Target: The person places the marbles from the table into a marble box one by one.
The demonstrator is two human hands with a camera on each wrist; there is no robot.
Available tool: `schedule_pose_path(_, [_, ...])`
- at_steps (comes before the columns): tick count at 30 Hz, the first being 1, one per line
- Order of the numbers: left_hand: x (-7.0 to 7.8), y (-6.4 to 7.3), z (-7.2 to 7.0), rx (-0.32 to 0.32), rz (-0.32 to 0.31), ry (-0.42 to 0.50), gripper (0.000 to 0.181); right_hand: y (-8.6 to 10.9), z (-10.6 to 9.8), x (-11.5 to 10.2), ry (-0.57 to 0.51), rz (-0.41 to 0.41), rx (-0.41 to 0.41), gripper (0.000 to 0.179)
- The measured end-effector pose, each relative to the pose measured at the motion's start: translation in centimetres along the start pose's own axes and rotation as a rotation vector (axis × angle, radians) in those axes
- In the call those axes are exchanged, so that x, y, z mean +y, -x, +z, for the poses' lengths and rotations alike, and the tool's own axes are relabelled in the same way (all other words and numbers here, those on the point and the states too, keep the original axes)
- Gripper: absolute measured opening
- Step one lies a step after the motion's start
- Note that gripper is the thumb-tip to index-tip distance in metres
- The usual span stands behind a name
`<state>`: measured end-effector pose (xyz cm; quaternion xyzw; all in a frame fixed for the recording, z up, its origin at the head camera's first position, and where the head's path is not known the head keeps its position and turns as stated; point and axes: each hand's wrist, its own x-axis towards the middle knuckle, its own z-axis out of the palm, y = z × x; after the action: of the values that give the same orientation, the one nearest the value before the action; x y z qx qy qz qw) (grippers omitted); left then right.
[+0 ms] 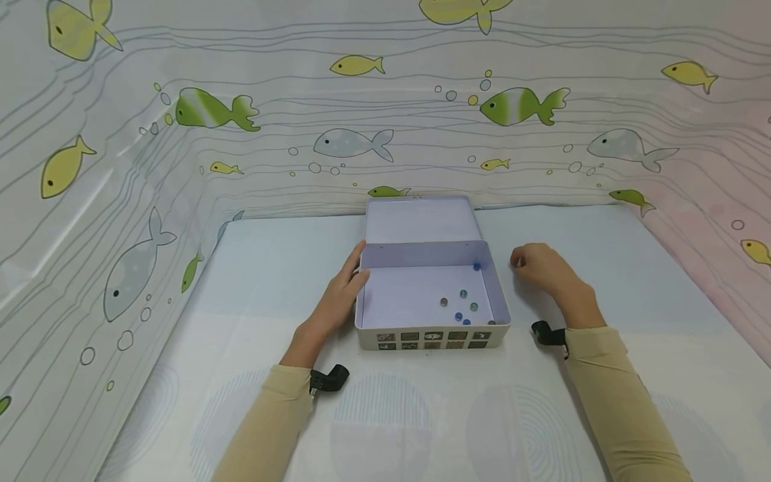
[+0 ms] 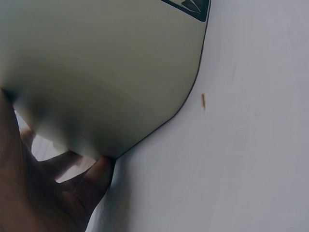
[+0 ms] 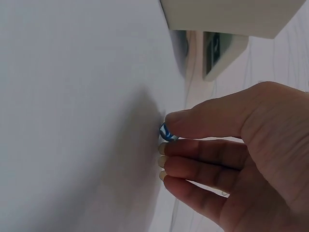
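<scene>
A shallow tin box (image 1: 421, 294) with a row of small dark pictures along its front stands on the table, its hinged lid (image 1: 421, 219) tipped open at the back. Several glass marbles lie inside, among them a blue marble (image 1: 459, 316) and a green marble (image 1: 463, 294), mostly toward the right. My left hand (image 1: 337, 301) holds the box's left side, thumb over the rim and fingers along the outer wall. To the right of the box, my right hand (image 1: 545, 271) pinches a blue-and-white marble (image 3: 168, 133) between thumb and fingertips, close over the tabletop.
A pale tablecloth (image 1: 271, 268) covers the table. Behind and at both sides rise walls of fish-patterned sheeting (image 1: 421, 154). Black wrist cameras, one on the left wrist (image 1: 330, 379) and one on the right wrist (image 1: 547, 333), jut out from the sleeves.
</scene>
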<state>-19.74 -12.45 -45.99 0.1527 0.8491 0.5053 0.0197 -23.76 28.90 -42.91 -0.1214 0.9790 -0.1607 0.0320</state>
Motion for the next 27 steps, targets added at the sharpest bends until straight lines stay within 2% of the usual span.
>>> schedule_pose_path(13, [0.2, -0.1, 0.1, 0.002, -0.001, -0.005, 0.061, -0.1, 0.1, -0.7, 0.014, -0.025, -0.016, 0.024])
schedule_pose_path(21, [0.1, -0.2, -0.1, -0.018, -0.003, 0.008, 0.060, 0.0, -0.2, -1.3, 0.027, -0.037, 0.016, 0.021])
schedule_pose_path(27, [3.7, 1.1, -0.9, -0.044, -0.027, 0.014, 0.062, 0.4, -1.0, -2.4, 0.019, -0.026, 0.018, 0.022])
